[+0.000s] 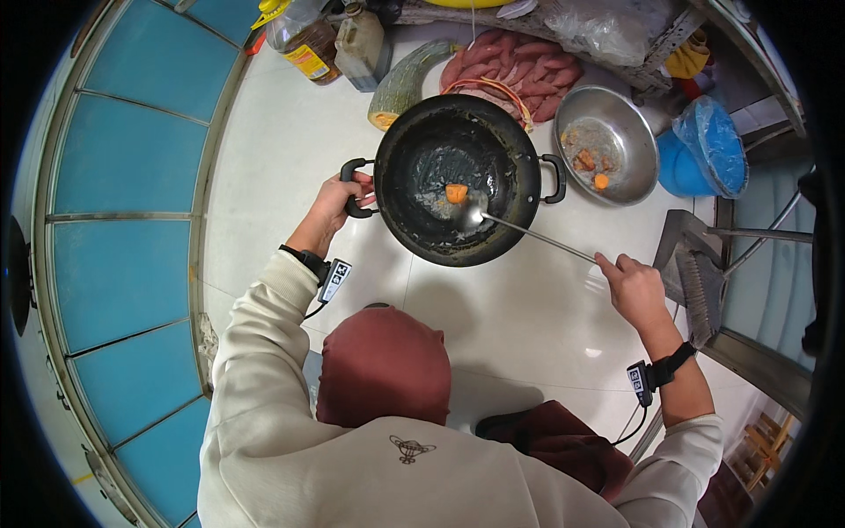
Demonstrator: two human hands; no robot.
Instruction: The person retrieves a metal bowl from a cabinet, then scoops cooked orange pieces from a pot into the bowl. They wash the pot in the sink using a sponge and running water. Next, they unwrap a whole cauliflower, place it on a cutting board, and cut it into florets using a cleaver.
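Note:
My left hand (343,198) grips the left handle of a black wok (389,218), which I hold above the tiled floor. The fingers of my right hand (630,284) are closed around the end of a long-handled metal ladle (544,237). Its bowl rests inside the wok, beside an orange chunk (456,193) that looks like pumpkin or sweet potato. Whitish bits and some liquid lie around the chunk. To the right of the wok stands a steel basin (607,145) with orange and brown food pieces in its bottom.
Beyond the wok lie a cut green pumpkin (412,82) and a heap of reddish sweet potatoes (515,66). An oil bottle (309,49) and a dirty plastic jug (360,46) stand at the upper left. At right are a blue bucket (693,162), a dustpan (683,244) and a broom (701,297).

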